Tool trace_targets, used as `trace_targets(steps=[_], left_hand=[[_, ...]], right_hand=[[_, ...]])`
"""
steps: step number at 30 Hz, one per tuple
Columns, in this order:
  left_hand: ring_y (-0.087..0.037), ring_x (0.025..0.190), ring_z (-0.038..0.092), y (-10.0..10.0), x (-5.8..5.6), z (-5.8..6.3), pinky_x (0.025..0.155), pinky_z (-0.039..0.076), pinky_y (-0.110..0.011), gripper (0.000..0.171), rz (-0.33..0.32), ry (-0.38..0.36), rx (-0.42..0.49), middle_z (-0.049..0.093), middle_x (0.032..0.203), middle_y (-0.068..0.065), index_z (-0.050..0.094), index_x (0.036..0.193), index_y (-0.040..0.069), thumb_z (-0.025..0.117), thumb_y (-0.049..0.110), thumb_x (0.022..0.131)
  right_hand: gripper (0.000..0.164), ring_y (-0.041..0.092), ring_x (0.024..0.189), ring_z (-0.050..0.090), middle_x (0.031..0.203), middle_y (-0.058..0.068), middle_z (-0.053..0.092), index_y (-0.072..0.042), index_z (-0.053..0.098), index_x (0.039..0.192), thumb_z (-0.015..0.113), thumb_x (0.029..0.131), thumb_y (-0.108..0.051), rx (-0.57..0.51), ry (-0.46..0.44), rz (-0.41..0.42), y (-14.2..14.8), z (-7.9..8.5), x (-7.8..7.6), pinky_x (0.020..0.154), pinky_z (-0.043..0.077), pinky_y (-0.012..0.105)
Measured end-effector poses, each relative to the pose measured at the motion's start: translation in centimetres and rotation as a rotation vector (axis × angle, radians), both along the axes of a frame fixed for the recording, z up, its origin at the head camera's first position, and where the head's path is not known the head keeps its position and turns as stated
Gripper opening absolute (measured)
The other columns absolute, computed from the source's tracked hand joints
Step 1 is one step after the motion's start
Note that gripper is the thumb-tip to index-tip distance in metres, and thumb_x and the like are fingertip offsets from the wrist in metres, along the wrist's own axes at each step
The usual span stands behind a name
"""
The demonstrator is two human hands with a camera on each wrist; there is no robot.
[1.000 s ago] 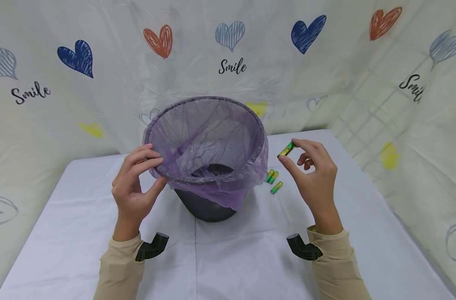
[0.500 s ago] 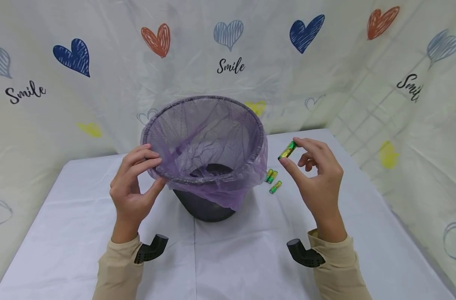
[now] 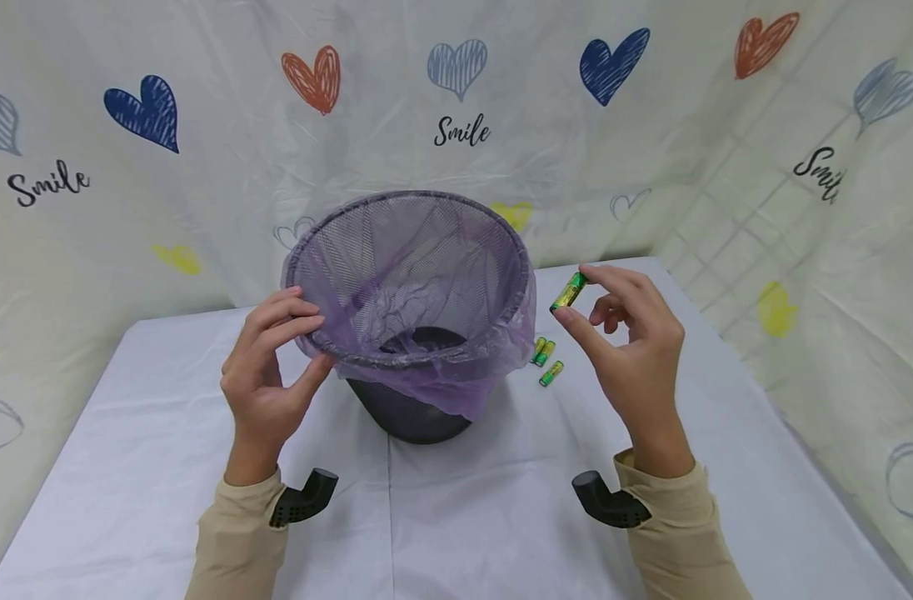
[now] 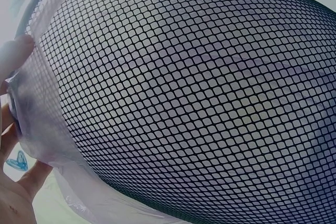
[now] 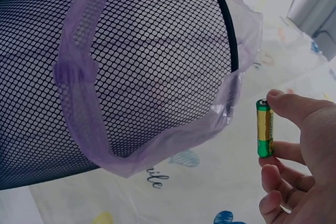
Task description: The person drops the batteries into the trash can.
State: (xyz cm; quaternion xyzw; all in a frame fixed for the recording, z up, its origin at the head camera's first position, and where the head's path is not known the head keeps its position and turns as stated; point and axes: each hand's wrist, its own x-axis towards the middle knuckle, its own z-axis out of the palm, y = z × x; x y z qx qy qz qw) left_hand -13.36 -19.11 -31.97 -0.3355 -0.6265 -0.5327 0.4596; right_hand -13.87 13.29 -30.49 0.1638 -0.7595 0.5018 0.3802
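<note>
A black mesh wastebasket (image 3: 415, 421) stands tilted toward me, lined with a thin purple plastic bag (image 3: 456, 387) folded over its rim. My left hand (image 3: 269, 379) pinches the left side of the rim, thumb outside and fingers over the edge; the left wrist view shows this hand (image 4: 18, 182) beside the close mesh wall. To the right of the basket, my right hand (image 3: 636, 358) holds a green and gold battery (image 3: 570, 292) by its ends between thumb and fingertip, apart from the bag. In the right wrist view the battery (image 5: 265, 128) stands nearly upright.
Several more green and gold batteries (image 3: 551, 373) lie on the white-covered table (image 3: 486, 517) at the basket's right. Behind the table hangs a pale curtain (image 3: 381, 125) printed with hearts. A black wrist camera (image 3: 610, 500) sits on each sleeve.
My right hand first shifts slightly right, then moves a little up and left with the battery. The left hand keeps its hold on the rim, and the basket stays in place.
</note>
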Motion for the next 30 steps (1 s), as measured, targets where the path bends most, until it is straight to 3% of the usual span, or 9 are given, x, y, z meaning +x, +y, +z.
trace_targets(steps=[10,18,25,30], left_hand=[[-0.04,0.107,0.053,0.0,0.0,0.1,0.103,0.042,-0.044,0.031,0.004,-0.01,-0.004,0.062,0.095,-0.024,0.064,0.086,-0.014,0.073,0.012,0.074],[-0.04,0.109,0.053,-0.5,-0.2,-0.5,0.103,0.041,-0.045,0.032,0.005,-0.025,-0.009,0.061,0.095,-0.023,0.063,0.086,-0.015,0.074,0.013,0.074],[-0.038,0.109,0.053,-0.3,-0.1,-0.3,0.103,0.042,-0.044,0.033,0.01,-0.025,-0.011,0.061,0.095,-0.023,0.063,0.086,-0.014,0.074,0.014,0.074],[-0.038,0.11,0.053,-0.7,-0.4,-0.9,0.104,0.041,-0.044,0.032,0.017,-0.037,-0.019,0.061,0.097,-0.022,0.064,0.087,-0.013,0.074,0.014,0.074]], right_hand=[[0.046,0.01,0.068,0.049,0.101,0.007,0.062,-0.01,0.066,0.11,0.077,0.067,-0.002,-0.007,0.018,0.016,-0.8,0.6,-0.1,0.059,0.039,0.017],[0.041,0.01,0.067,0.048,0.098,0.014,0.062,-0.001,0.066,0.107,0.076,0.066,0.002,-0.01,0.038,0.051,-2.1,1.9,0.5,0.058,0.039,0.019],[0.042,0.009,0.065,0.046,0.101,0.009,0.063,-0.006,0.067,0.108,0.077,0.067,-0.003,0.004,0.068,0.084,-2.1,1.2,-0.5,0.058,0.038,0.019],[0.041,0.012,0.064,0.045,0.098,0.015,0.062,0.0,0.066,0.106,0.076,0.066,0.002,0.003,0.062,0.099,-3.1,2.5,0.4,0.058,0.038,0.02]])
